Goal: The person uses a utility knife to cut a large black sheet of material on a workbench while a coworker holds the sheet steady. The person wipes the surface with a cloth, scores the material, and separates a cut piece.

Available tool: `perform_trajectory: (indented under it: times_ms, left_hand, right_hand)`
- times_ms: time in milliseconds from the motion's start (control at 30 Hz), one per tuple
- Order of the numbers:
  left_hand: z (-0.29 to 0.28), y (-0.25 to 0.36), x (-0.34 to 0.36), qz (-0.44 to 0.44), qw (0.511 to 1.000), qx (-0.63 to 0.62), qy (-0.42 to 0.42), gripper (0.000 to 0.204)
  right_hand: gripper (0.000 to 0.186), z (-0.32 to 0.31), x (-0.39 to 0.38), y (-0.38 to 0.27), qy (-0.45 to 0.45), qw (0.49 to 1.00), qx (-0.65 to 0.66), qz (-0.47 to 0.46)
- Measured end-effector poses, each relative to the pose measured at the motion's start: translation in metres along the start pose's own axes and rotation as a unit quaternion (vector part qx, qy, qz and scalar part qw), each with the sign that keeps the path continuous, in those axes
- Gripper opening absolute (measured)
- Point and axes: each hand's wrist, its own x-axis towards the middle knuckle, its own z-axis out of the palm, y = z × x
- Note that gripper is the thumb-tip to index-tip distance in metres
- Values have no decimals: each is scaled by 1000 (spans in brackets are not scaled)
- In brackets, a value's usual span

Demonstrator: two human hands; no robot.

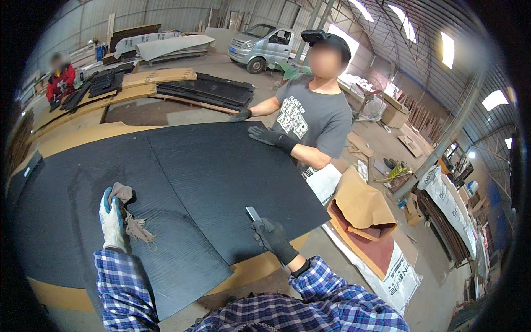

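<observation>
Two black textured panels (232, 177) lie side by side with a seam between them, over a tan sheet (72, 138). My left hand (113, 221), in a white-and-blue glove, is closed on a frayed grey-brown rag (134, 227) over the left panel. My right hand (271, 238), in a dark grey glove, grips a flat metal tool (252, 214) over the right panel. A co-worker (318, 122) in a grey T-shirt stands across the panels, one gloved hand (264, 134) resting near the right panel's far edge.
Another person (61, 83) in red works by stacked boards (133, 80) at the back left. A silver van (260, 47) is parked behind. Folded tan sheets (359, 205) lie at the right, beside a steel post (431, 155) and wrapped panel stacks (448, 216).
</observation>
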Motion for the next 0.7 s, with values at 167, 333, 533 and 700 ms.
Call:
perform_trajectory:
  times_ms: [167, 333, 533, 700]
  left_hand:
    - [0, 1, 1, -7, 1000, -6, -6, 48]
    - [4, 12, -7, -34, 999, 12, 18, 48]
    - [5, 16, -11, -28, 999, 16, 7, 48]
    - [2, 6, -4, -4, 1000, 14, -2, 46]
  right_hand:
    - [28, -1, -1, -2, 5, 1000, -23, -2]
    - [28, -1, -1, -3, 14, 999, -40, 0]
    - [25, -2, -2, -3, 0, 1000, -4, -2]
    - [25, -3, 0, -3, -10, 1000, 7, 21]
